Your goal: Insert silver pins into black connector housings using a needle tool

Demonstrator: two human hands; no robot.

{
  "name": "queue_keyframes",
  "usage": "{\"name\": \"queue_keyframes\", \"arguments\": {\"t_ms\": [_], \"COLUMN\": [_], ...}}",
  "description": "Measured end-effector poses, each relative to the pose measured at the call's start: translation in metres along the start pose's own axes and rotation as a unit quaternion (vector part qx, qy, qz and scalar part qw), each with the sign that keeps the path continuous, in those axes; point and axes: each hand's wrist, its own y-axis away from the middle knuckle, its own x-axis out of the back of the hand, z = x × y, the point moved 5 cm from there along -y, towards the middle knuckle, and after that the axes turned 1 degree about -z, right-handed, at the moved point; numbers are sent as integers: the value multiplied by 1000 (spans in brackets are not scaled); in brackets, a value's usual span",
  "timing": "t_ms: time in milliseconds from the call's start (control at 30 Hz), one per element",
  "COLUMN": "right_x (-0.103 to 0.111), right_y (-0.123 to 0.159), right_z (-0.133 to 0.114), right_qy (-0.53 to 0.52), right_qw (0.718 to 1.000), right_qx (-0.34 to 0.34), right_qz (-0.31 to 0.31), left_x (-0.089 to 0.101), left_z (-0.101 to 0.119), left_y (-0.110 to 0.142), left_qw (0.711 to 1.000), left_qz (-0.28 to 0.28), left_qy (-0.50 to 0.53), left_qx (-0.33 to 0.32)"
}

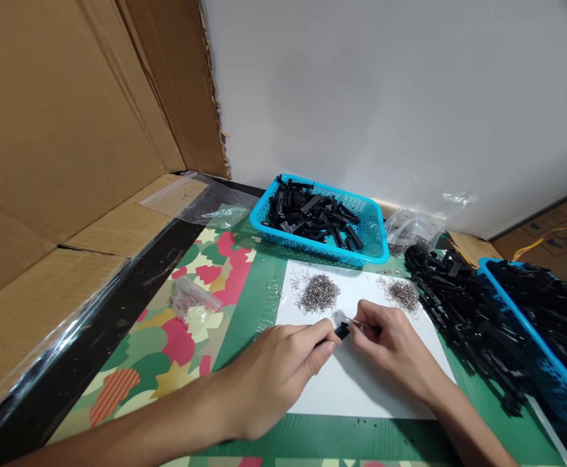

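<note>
Over a white sheet of paper [361, 389], my left hand [283, 366] pinches a small black plastic part [342, 331] between thumb and fingers; most of the part is hidden. Facing it, my right hand [398, 344] grips a thin metal tool, seemingly tweezers [350, 319], with its tip close to the part. Whether the tip touches the part or carries anything, I cannot tell. Beyond my hands lie a larger heap of tiny metal pieces [319, 293] and a smaller heap [404, 295] to the right, both like small springs or bent pins.
A blue basket [322, 251] of black parts stands at the back. On the right are a loose pile of black parts [463, 318] and a second blue basket [531, 324]. Clear plastic bags [193, 301] lie left. Cardboard [69, 130] and a pale wall [385, 97] border the table.
</note>
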Motion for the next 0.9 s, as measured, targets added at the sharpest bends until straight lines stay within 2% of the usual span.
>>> {"name": "queue_keyframes", "arguments": {"t_ms": [433, 700, 900], "right_x": [-5, -3, 10], "right_y": [2, -1, -2], "right_z": [0, -3, -4], "right_qy": [34, 3, -44], "right_qw": [999, 1000, 998], "right_qx": [25, 29, 8], "right_qz": [17, 7, -45], "left_x": [-1, 0, 3], "left_z": [-3, -3, -3], "left_y": [0, -1, -2], "left_qw": [1000, 1000, 1000], "left_qz": [1, 5, -2], "left_qy": [4, 4, 18], "left_qx": [2, 6, 24]}}
